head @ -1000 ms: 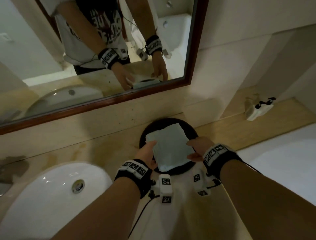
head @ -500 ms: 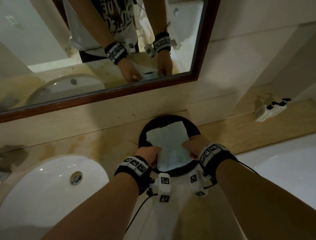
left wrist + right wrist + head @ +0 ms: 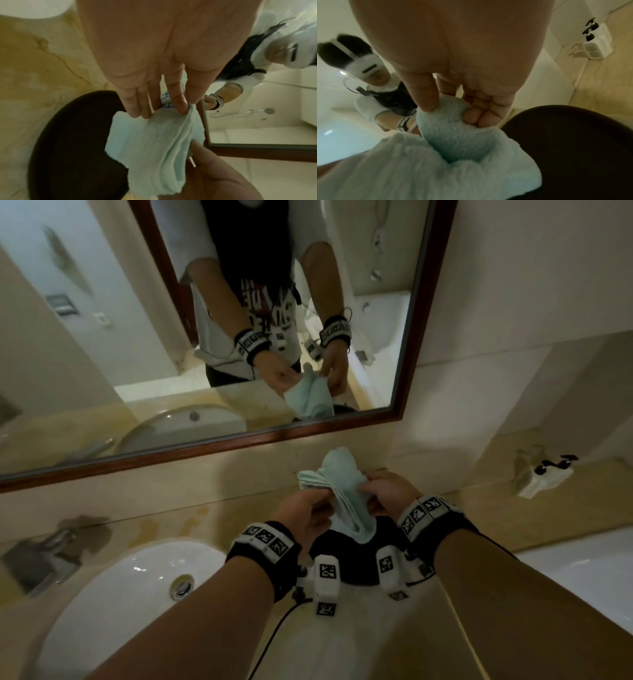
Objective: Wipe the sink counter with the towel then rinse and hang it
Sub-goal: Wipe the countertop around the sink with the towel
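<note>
1. The tabletop [image 3: 113, 518] takes up the lower half of the head view, yellow-stained stone with streaks just left of centre. I'd say no wiping has begun — the risk is that a bunched cloth skims over those stains without lifting them.

2. The sink [image 3: 113, 587], lower left, sits close beside the hands. If the cloth slips, it could drop into the basin or onto the floor before the wiping step.

3. The dark round tray [image 3: 68, 142] lies directly under the cloth, at centre bottom of the head view. A hanging corner looks close to it and might drag across it or catch the rim.

4. The towel [image 3: 342, 494], pale blue, is held in the air above the tray at centre frame, loosely bunched with folds spilling downward. Only the edges are gripped, so it could unfurl unevenly.

5. The left hand [image 3: 305, 515] pinches one edge of the towel; in the left wrist view the fingers [image 3: 142, 106] lie nearly straight against the fabric, which looks a light hold.

6. The right hand [image 3: 387, 494] pinches a fold between thumb and curled fingers [image 3: 474, 117] — firmer, I'd judge, so any slip would likely start on the other side.

7. The soap dispenser [image 3: 544, 477], at the right edge, stands well apart; a wide sweep might knock it.
</note>
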`<action>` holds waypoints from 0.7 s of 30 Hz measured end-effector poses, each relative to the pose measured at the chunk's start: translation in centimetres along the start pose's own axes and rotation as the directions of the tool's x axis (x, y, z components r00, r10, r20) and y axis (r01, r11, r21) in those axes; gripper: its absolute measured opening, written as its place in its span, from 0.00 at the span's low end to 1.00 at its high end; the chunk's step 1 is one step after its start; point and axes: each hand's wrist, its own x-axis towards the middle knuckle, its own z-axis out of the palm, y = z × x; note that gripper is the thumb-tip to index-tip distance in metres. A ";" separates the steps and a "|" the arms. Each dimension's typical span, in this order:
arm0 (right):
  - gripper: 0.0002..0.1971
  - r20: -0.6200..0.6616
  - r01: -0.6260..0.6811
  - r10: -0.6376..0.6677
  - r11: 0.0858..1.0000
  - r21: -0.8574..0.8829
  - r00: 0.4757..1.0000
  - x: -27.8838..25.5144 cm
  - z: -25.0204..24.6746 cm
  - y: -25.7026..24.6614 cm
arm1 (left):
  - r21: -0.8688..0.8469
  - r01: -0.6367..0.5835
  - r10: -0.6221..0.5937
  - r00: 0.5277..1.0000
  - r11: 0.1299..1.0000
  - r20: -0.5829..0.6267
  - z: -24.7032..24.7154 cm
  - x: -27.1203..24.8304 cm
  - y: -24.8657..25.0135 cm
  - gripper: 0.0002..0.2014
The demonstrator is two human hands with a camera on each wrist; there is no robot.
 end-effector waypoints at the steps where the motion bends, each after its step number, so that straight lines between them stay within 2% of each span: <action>1: 0.08 -0.009 0.016 -0.016 0.998 0.056 1.000 -0.8 0.4 -0.9 | -0.025 -0.035 0.036 0.999 0.999 0.009 -0.4 -0.9 0.5 0.08; 3: 0.12 -0.060 0.063 -0.053 0.979 0.194 0.997 -2.6 1.1 -2.5 | -0.100 -0.103 0.106 0.994 0.990 0.033 -1.4 -3.2 1.8 0.09; 6: 0.11 -0.117 0.103 -0.061 0.910 0.401 0.991 -6.4 2.6 -5.1 | -0.178 -0.211 0.224 0.973 0.961 0.057 -3.0 -7.0 3.3 0.09; 7: 0.12 -0.124 0.121 -0.076 0.902 0.414 0.989 -7.8 3.3 -5.8 | -0.196 -0.244 0.260 0.964 0.950 0.062 -3.8 -8.2 3.7 0.10; 9: 0.20 -0.122 0.150 -0.110 0.905 0.398 0.986 -10.8 4.9 -6.9 | -0.212 -0.292 0.314 0.946 0.933 0.080 -5.5 -11.1 4.2 0.12; 10: 0.21 -0.108 0.168 -0.137 0.908 0.383 0.985 -12.4 5.7 -7.6 | -0.201 -0.310 0.334 0.938 0.929 0.098 -6.4 -12.4 4.3 0.15; 12: 0.09 -0.075 0.171 -0.154 0.911 0.376 0.985 -15.9 7.7 -8.5 | -0.189 -0.336 0.364 0.920 0.923 0.142 -8.2 -15.6 4.3 0.23; 13: 0.07 -0.081 0.176 -0.158 0.924 0.340 0.984 -17.7 8.8 -9.0 | -0.197 -0.353 0.384 0.911 0.915 0.152 -9.1 -17.2 4.3 0.26; 14: 0.10 -0.113 0.222 -0.198 0.935 0.277 0.974 -19.2 9.8 -9.2 | -0.211 -0.367 0.403 0.901 0.906 0.163 -9.9 -18.9 4.4 0.26; 17: 0.23 -0.060 0.291 -0.285 0.949 0.123 0.957 -23.2 13.1 -9.8 | -0.292 -0.405 0.469 0.860 0.867 0.200 -12.9 -23.3 4.5 0.18; 20: 0.13 -0.021 0.313 -0.312 0.945 0.097 0.950 -27.0 16.6 -10.3 | -0.329 -0.417 0.498 0.840 0.847 0.215 -15.6 -26.7 4.3 0.16; 21: 0.18 -0.017 0.309 -0.309 0.947 0.090 0.951 -27.8 17.9 -10.6 | -0.328 -0.423 0.502 0.839 0.845 0.211 -16.4 -27.7 4.0 0.16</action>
